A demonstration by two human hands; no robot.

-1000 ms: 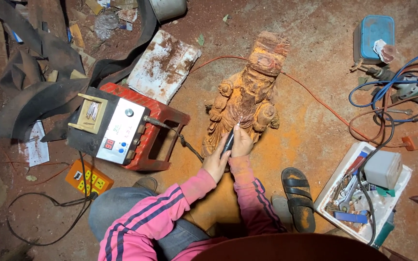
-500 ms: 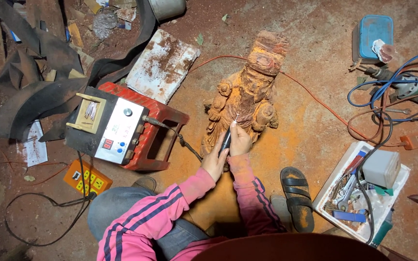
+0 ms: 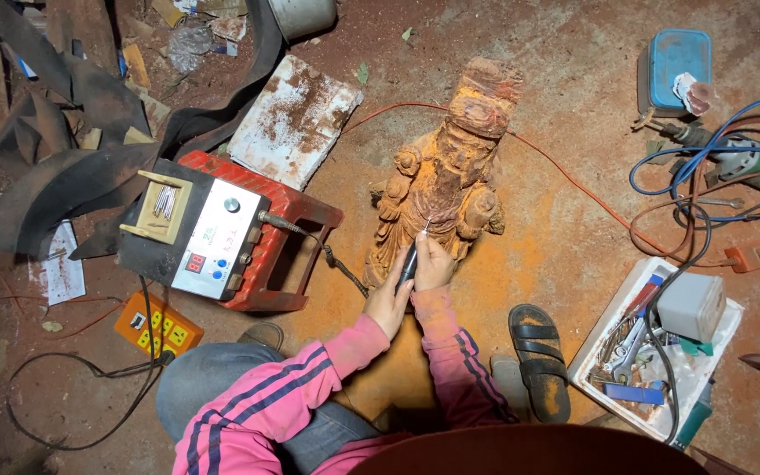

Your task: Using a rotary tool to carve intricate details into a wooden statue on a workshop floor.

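A carved wooden statue [image 3: 446, 176], orange with dust, lies on the dusty floor with its head pointing away from me. My left hand [image 3: 388, 303] and my right hand [image 3: 434, 264] both grip a slim dark rotary handpiece [image 3: 409, 259]. Its thin tip [image 3: 426, 227] touches the statue's middle. A cable runs from the handpiece to a control box [image 3: 213, 236] resting on a red stool [image 3: 292, 220] at my left. Pink striped sleeves cover both my arms.
An orange power strip [image 3: 156, 325] lies below the stool and a white slab [image 3: 292, 119] behind it. A black sandal [image 3: 538, 361] sits near my right arm. A white tray of tools [image 3: 653, 347], tangled cables [image 3: 705, 176] and a blue box [image 3: 675, 62] lie on the right.
Both hands and the handpiece stay on the statue's middle with only slight shifts. Nothing else has moved.
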